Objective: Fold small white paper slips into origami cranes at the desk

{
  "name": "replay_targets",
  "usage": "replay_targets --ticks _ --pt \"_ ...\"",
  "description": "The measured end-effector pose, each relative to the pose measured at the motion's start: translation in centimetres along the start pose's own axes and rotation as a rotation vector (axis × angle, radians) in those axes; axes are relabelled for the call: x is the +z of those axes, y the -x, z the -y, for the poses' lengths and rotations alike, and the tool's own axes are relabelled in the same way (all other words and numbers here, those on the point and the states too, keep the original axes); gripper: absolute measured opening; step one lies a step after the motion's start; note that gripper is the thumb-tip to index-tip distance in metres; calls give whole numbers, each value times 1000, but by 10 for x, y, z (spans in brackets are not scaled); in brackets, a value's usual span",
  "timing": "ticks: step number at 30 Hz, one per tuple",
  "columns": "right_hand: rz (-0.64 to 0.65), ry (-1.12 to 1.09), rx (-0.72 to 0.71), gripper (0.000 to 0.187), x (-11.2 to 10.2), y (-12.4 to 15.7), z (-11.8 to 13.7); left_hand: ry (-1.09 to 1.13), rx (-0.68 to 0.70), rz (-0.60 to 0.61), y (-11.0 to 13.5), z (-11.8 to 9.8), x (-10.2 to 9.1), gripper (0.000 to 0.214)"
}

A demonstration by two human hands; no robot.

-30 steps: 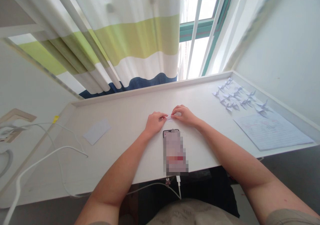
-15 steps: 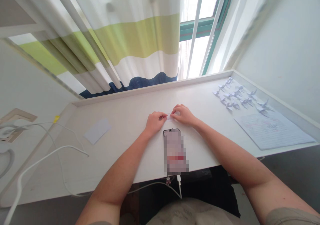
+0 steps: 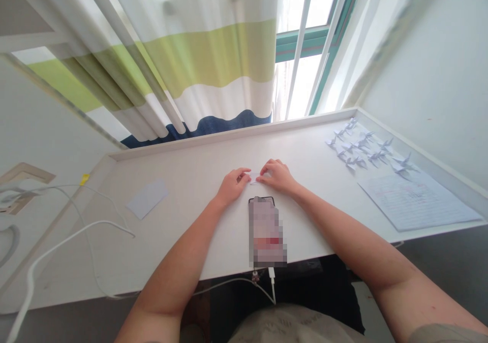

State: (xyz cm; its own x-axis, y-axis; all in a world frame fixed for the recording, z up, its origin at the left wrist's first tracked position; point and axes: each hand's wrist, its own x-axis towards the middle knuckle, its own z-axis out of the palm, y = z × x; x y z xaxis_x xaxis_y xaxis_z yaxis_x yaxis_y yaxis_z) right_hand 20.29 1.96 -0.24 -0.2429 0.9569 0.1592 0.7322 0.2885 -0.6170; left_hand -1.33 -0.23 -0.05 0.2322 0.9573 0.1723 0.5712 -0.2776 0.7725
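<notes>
Both my hands meet at the middle of the white desk (image 3: pixel 190 195). My left hand (image 3: pixel 231 186) and my right hand (image 3: pixel 276 175) each pinch a small folded piece of pale paper (image 3: pixel 253 177) that lies between their fingertips on the desk top. The fingers of both hands are curled and pressed on the paper. Just in front of them, nearer to me, lies a phone (image 3: pixel 267 230) with a cable plugged into its near end.
Several small folded paper cranes (image 3: pixel 362 147) stand at the far right, beside a lined sheet (image 3: pixel 417 200). A pale paper slip (image 3: pixel 147 198) lies at the left. White cables (image 3: pixel 76 231) trail over the left edge. A striped curtain (image 3: pixel 190 63) and a window (image 3: pixel 305 43) are behind.
My hands have shifted a little to the left and closer together on the small paper. Everything else on the desk stays put.
</notes>
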Motion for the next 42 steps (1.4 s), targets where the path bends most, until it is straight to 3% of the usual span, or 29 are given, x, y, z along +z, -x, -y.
replay_targets --ticks 8,18,26,42 --pt "-5 -29 9 14 -1 0 1 -116 33 -26 -5 2 5 22" --pt "2 -59 -3 13 -1 1 -3 -160 50 49 -4 0 -1 24" --pt "47 -76 -93 10 -5 4 -10 -259 66 104 -3 1 -2 19" --pt "57 -88 -64 7 -7 2 -5 -238 44 65 -3 1 2 16"
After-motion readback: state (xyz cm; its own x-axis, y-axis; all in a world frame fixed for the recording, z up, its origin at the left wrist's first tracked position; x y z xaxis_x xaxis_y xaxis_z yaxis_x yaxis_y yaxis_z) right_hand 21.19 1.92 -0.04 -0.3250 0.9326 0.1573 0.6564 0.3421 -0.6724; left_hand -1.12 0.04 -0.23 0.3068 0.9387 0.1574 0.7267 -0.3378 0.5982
